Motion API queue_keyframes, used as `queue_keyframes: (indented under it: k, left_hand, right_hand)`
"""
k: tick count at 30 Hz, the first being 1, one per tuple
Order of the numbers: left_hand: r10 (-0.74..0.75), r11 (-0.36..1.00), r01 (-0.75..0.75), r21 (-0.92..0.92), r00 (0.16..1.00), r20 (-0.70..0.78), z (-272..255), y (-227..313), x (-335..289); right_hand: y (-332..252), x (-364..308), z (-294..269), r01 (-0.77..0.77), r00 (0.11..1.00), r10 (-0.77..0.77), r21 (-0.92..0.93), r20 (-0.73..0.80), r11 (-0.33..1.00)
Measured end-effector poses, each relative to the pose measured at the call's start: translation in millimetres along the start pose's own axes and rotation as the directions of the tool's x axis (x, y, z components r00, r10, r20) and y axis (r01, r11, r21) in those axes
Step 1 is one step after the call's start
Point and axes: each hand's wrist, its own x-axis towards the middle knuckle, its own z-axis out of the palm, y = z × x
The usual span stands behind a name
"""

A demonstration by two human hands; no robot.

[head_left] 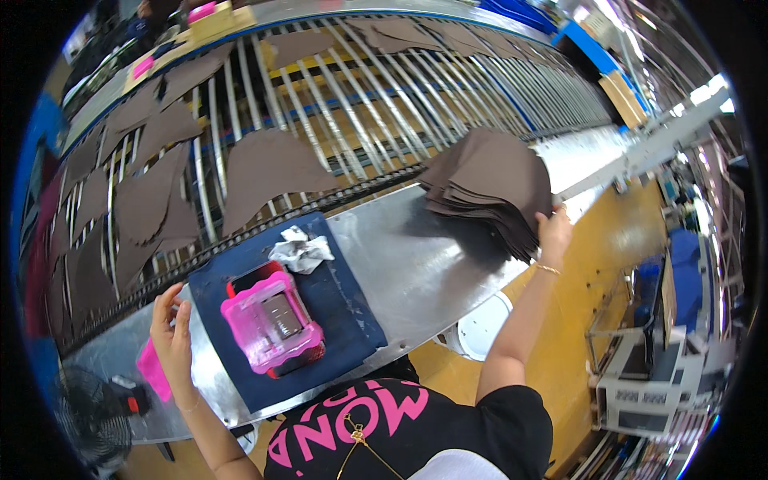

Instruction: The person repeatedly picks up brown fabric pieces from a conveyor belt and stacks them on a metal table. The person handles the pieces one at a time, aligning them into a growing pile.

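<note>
My right hand grips the right edge of a fanned stack of dark brown cut fabric pieces, which lies on the metal table. My left hand hovers beside the left edge of a dark blue mat, fingers loosely curled, thumb apart, nothing in them. On that mat sits a pink scalloped-edge frame with a grey metallic block inside it, resting over a red-rimmed tray. A crumpled white cloth lies just beyond the frame.
Beyond the metal table runs a slatted conveyor carrying several brown pieces. A pink piece lies left of the mat, near a black fan. A white bucket stands below the table's near edge.
</note>
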Motion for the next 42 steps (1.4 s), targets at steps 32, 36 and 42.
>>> queue_keyframes:
  k: [32,36,42]
  left_hand:
    - [0.448,0.855,-0.357,0.377,0.874,-0.189,-99,76,-73]
    - [0.394,0.819,-0.366,0.442,0.919,0.03,-70,62,-59]
    - [0.46,0.765,-0.537,0.357,0.842,0.281,-3,52,-33]
  right_hand:
    - [-246,-248,-43,0.399,0.204,-0.918,0.885,-0.339,-0.238]
    - [-215,-222,-31,0.639,0.236,-0.925,0.765,-0.297,-0.083]
    - [-148,-192,11,0.546,0.367,-0.911,0.836,-0.186,0.049]
